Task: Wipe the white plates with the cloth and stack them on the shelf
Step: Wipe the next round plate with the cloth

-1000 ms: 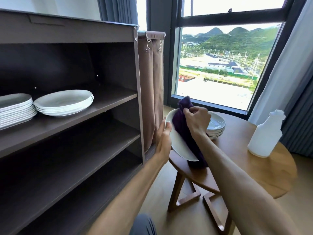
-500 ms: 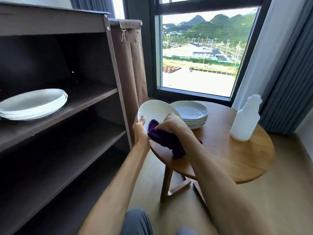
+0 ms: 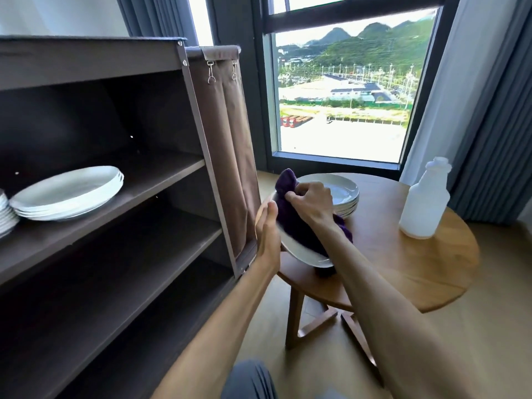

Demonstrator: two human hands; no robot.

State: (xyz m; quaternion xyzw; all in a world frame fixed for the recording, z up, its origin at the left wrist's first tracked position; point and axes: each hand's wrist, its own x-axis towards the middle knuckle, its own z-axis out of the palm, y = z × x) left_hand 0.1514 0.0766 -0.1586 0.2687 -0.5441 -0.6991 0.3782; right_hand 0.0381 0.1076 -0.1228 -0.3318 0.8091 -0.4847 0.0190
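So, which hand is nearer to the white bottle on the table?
Right. The right hand grips the purple cloth on the held plate, on the side toward the white bottle. The left hand holds the plate's far edge, near the shelf.

Head-worn camera looks forward and down, close over the table [image 3: 403, 283].
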